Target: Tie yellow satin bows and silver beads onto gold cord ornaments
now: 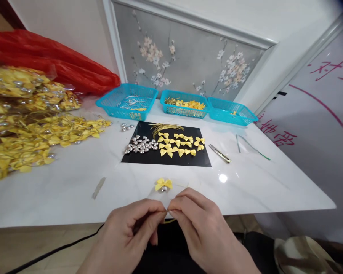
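My left hand (134,228) and my right hand (198,224) meet at the table's front edge, fingertips nearly touching. Both pinch a thin gold cord (169,221), part of which loops below the fingers. Just beyond them a yellow ribbon bow (164,183) with a silver bead (164,188) lies on the white table; whether it joins the cord is unclear. Farther back, a black mat (165,163) bears silver heart-like beads (143,144), several yellow bows (175,143) and a bundle of gold cords (167,128).
Thread snips (220,153) lie right of the mat. Three blue baskets (125,110) (185,110) (231,117) line the back wall. Heaped yellow bows (40,140) and a red bag (54,64) fill the left side. A clear strip (98,187) lies front left; a green-tipped tie (255,149) lies right.
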Motion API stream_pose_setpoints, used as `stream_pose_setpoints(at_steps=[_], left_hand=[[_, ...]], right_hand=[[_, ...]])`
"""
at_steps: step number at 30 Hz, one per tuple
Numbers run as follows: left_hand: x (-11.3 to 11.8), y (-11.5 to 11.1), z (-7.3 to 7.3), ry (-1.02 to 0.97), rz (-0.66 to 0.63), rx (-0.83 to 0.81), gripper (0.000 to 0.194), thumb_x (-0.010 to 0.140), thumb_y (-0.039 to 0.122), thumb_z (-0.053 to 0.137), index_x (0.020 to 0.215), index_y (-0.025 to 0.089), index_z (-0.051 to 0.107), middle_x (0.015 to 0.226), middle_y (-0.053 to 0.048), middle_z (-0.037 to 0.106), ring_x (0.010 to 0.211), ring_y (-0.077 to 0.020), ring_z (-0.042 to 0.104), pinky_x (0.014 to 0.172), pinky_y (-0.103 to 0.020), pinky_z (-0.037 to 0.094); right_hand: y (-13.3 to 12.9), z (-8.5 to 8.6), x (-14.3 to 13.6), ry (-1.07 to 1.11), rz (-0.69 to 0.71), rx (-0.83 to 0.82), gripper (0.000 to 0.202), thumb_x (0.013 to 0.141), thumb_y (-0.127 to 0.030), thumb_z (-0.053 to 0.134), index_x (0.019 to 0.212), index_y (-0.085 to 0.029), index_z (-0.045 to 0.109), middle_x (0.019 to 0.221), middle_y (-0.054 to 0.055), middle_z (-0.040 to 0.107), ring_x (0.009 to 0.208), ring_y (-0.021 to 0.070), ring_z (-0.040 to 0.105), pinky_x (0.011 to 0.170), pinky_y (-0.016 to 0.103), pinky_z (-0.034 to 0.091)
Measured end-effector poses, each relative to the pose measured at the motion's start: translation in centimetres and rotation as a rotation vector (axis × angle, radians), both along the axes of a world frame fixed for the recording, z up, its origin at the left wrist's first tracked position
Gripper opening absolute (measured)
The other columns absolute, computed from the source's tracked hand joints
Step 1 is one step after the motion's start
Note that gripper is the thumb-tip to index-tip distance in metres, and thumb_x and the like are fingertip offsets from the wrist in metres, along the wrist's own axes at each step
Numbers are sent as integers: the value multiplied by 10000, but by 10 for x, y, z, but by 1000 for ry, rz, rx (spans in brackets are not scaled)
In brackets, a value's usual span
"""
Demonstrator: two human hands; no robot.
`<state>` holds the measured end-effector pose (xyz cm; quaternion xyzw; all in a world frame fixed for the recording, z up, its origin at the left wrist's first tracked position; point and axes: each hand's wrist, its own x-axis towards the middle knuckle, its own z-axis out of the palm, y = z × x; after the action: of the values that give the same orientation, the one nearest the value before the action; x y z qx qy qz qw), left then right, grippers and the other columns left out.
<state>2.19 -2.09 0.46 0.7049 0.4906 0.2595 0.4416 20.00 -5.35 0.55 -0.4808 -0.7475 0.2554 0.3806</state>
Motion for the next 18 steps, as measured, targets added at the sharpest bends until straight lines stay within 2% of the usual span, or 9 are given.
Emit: stream_pose_setpoints(at_steps=[4, 9, 11, 15, 18], left_hand=[[0, -2, 1, 19, 27, 55, 244, 882, 335, 528, 723, 239, 686, 505, 49, 568, 462, -118, 551, 466, -194, 431], [-3, -1, 0, -52, 4, -76, 262, 896, 394, 522, 927, 235, 728, 539, 27, 646, 480, -141, 594, 457, -201, 478], [-7, 3, -1, -69, 32, -78, 308, 899, 425, 510, 994, 224, 723, 595, 7, 695, 483, -148, 612, 452, -211, 500], [-15, 17, -1, 61, 157, 77, 349, 869, 470, 524, 965, 221, 748, 623, -5, 716, 509, -170, 644, 497, -244, 535], [-14, 34, -1, 230, 158, 232, 359, 873, 471, 511, 982, 229, 753, 858, -46, 781, 734, -222, 720, 633, -290, 568]], right_hand=[[-1, -3, -1, -45, -19, 3, 234, 985, -81, 407, 951, -183, 615, 934, 65, 590, 832, 192, 579, 781, 340, 517], [-1, -1, -1, -65, -27, -42, 208, 965, -78, 419, 936, -182, 598, 919, 68, 580, 831, 202, 556, 754, 337, 501], [-1, 0, 0, -75, -42, -31, 203, 968, -85, 417, 936, -181, 593, 920, 69, 578, 824, 201, 554, 745, 334, 495], [2, 0, 1, -79, -68, -6, 201, 968, -90, 407, 924, -181, 580, 910, 66, 580, 798, 195, 551, 716, 325, 489], [3, -2, 3, -64, -89, -8, 198, 961, -91, 408, 904, -183, 574, 904, 63, 587, 779, 191, 549, 686, 314, 480]])
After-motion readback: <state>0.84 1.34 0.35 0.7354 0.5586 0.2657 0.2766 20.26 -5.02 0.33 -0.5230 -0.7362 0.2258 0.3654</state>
